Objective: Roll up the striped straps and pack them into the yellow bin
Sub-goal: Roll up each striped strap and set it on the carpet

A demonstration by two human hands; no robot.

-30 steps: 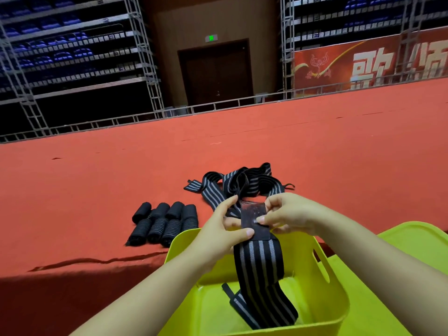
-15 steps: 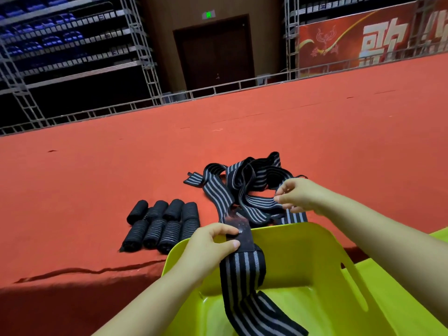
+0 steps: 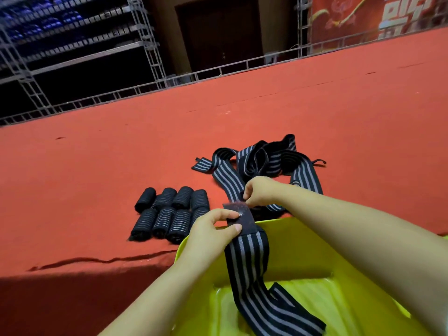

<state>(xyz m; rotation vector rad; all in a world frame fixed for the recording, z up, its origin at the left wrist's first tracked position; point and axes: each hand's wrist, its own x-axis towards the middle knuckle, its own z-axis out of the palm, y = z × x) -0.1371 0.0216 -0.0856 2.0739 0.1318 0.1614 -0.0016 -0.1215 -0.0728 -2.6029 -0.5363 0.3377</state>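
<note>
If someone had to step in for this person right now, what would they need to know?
Left hand: pinches the dark fuzzy end of one striped strap, which trails down into the yellow bin.
Right hand: pinches the far corner of that same end.
Done: eight rolled straps lie in two rows on the red carpet, left of the bin, not yet packed.
Left: roll this strap, roll the loose pile behind the hands, then put every roll into the bin.

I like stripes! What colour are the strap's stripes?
Grey stripes on the black strap, clearest in the head view.
</note>
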